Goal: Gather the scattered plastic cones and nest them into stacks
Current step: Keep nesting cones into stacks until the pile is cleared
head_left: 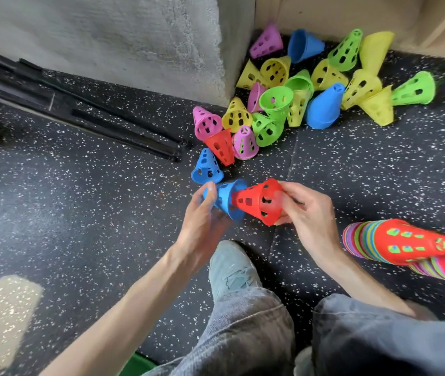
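Now my left hand curls around a blue perforated plastic cone, and my right hand pinches the wide rim of a red perforated plastic cone. The red cone's narrow tip touches the blue one, just above the dark speckled rubber floor. Beyond them a heap of scattered coloured plastic cones lies beside a grey concrete pillar. At my right, two striped nested stacks with red tops lie on their sides.

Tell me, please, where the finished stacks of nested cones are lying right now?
In the head view they lie at the lower right: two stacks on the speckled floor, just right of the right hand.
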